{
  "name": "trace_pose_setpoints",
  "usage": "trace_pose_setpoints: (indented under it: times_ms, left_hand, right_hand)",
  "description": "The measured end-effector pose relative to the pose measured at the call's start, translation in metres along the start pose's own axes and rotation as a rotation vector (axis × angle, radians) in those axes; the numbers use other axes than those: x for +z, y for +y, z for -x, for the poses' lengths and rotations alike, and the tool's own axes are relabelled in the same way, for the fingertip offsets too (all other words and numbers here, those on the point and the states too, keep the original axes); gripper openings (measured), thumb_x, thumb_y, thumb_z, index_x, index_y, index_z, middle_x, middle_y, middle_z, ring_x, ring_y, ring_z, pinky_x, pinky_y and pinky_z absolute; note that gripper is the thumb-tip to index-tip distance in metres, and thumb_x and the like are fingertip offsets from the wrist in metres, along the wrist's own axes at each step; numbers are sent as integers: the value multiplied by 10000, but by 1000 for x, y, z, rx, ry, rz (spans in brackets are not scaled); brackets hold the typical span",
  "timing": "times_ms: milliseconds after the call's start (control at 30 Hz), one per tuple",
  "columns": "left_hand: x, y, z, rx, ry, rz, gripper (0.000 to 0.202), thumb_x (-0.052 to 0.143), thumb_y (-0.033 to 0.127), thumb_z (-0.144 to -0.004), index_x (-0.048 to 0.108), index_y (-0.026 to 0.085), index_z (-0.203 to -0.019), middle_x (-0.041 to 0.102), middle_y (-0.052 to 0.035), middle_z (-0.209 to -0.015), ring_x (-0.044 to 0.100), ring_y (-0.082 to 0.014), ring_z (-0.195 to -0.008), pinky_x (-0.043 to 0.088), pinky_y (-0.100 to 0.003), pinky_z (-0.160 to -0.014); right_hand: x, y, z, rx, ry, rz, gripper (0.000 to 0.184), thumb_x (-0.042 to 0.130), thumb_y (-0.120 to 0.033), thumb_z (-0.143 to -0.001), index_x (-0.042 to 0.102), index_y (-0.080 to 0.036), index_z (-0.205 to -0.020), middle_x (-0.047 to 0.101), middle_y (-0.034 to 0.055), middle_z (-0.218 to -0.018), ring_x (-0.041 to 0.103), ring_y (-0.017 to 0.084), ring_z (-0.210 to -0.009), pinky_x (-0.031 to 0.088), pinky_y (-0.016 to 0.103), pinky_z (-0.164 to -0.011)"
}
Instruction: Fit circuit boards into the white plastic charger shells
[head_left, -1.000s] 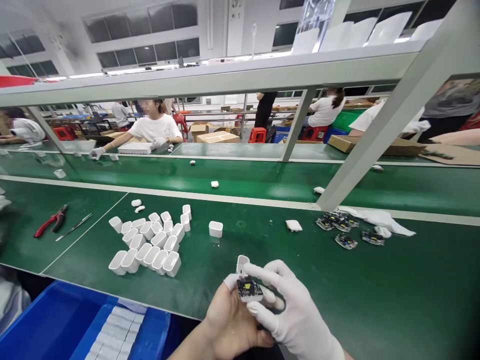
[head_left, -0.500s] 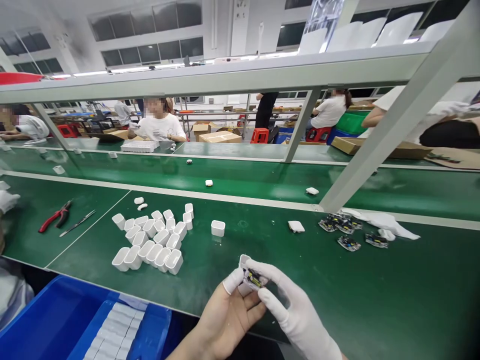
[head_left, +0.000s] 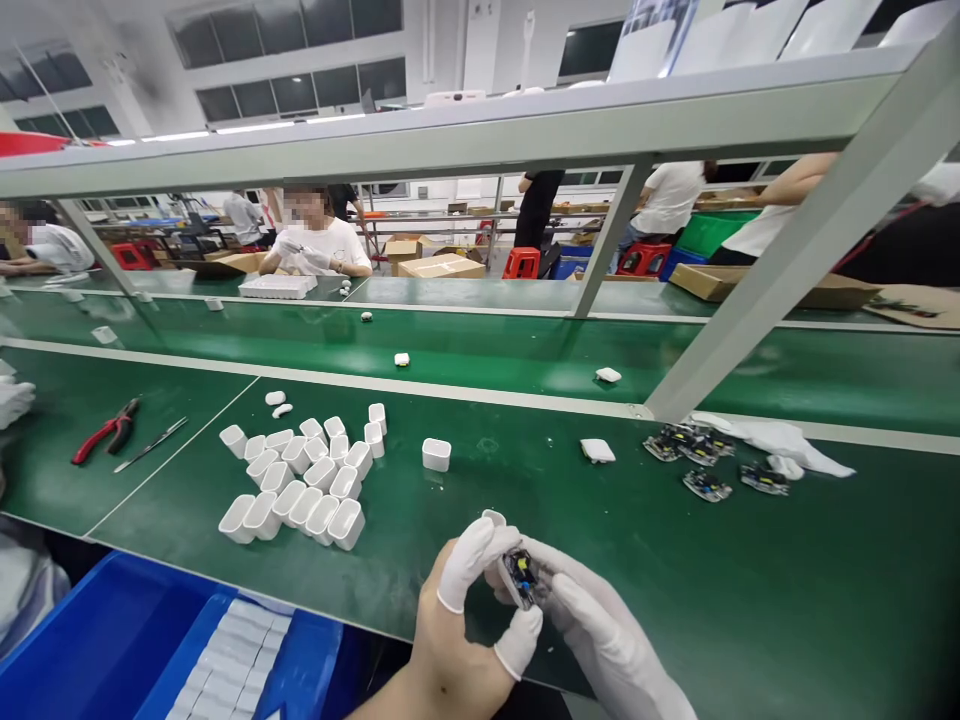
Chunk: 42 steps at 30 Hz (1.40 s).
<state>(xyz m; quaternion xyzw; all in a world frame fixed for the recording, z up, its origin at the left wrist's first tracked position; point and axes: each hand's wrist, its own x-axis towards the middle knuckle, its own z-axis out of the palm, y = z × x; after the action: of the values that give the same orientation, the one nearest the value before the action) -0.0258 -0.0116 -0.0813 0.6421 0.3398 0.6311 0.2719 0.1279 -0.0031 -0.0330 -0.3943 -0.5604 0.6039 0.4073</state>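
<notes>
Just above the near edge of the bench, both hands meet around a small circuit board with yellow and blue parts and a pale casing. My left hand, with white finger cots on thumb and forefinger, pinches it from the left. My right hand, in a white glove, closes on its right side. Part of a white housing peeks out behind the fingers; what grips it is hidden. One open white cup stands alone beyond, left of a white cap.
Several white cups cluster left of the hands. Pliers and tweezers lie farther left. More circuit boards sit at right by a white cloth. A blue bin is lower left; a slanted post rises at right.
My left hand has rolled from palm-up to a thumb-and-forefinger pinch, and the circuit board is turned more upright. White pieces on the green belt have shifted left.
</notes>
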Motion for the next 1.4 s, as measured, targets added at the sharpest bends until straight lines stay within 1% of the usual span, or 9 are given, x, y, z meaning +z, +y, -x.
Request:
trace_pose_setpoints:
  times_ms: [133, 267, 333, 567, 733, 900, 1100, 1233, 1400]
  left_hand:
    - [3, -1, -6, 31, -42, -66, 685, 623, 87, -779, 361, 274, -1384, 580, -90, -1280, 556, -232, -1198, 489, -374, -1007]
    - [6, -6, -6, -39, -17, -23, 759, 680, 145, -760, 314, 252, -1417, 562, -116, -1283, 564, -255, -1173, 495, -412, -982]
    - [5, -5, -7, -61, -8, 1, 669, 698, 155, -753, 426, 238, -1359, 569, -120, -1265, 563, -271, -1162, 490, -428, -972]
    - [0, 0, -12, -192, -35, 94, 429, 699, 127, -776, 626, 251, -1180, 611, -103, -1217, 533, -287, -1183, 412, -429, -1022]
    - [0, -5, -8, -206, -61, 115, 439, 710, 151, -775, 632, 268, -1191, 643, -84, -1135, 579, -262, -1071, 454, -387, -950]
    - [2, -10, -3, -306, -112, 307, 445, 704, 229, -793, 618, 259, -1229, 636, -93, -1110, 596, -258, -1021, 480, -376, -925]
    - [10, -18, 7, -451, -70, 611, 413, 728, 348, -768, 658, 202, -1148, 641, -114, -1140, 592, -294, -1065, 449, -414, -980]
    - [6, -16, 5, -396, -40, 595, 395, 736, 336, -763, 660, 246, -1140, 635, -85, -1128, 578, -277, -1070, 442, -379, -964]
    - [-1, -10, -7, -310, -73, 443, 305, 762, 391, -730, 701, 227, -980, 613, -51, -902, 560, -212, -854, 451, -306, -787]
  right_hand:
    - [3, -1, -3, -8, -21, 62, 444, 587, -576, -862, 667, -231, -1130, 638, 65, -886, 590, 238, -826, 505, 370, -811]
    - [1, 2, -3, -22, 119, 48, 498, 697, -536, -805, 615, -262, -1213, 635, 87, -1096, 597, 255, -991, 483, 386, -931]
    - [0, 3, -3, -51, 193, 77, 518, 749, -505, -769, 614, -249, -1199, 611, 110, -1185, 582, 275, -1077, 471, 398, -971]
    - [0, 3, -3, -225, 229, 143, 337, 766, -421, -789, 631, -266, -1055, 670, 65, -995, 655, 218, -910, 569, 314, -824]
    - [1, 11, 4, -197, 269, 263, 353, 721, -366, -842, 609, -283, -1166, 652, 81, -1135, 634, 229, -1022, 530, 347, -935]
    - [0, 9, 12, -205, 224, 358, 495, 715, -353, -841, 542, -301, -1301, 580, 79, -1266, 580, 257, -1128, 514, 336, -964]
    - [2, -2, 10, -320, 210, 417, 361, 664, -344, -883, 604, -330, -1239, 625, 41, -991, 625, 200, -892, 548, 273, -809]
    - [4, -8, 5, -356, 188, 406, 335, 655, -407, -885, 611, -308, -1202, 574, 33, -919, 589, 184, -819, 521, 276, -772]
    - [4, -10, -2, -238, 109, 256, 396, 647, -564, -841, 601, -253, -1083, 581, 55, -998, 571, 219, -895, 499, 315, -802]
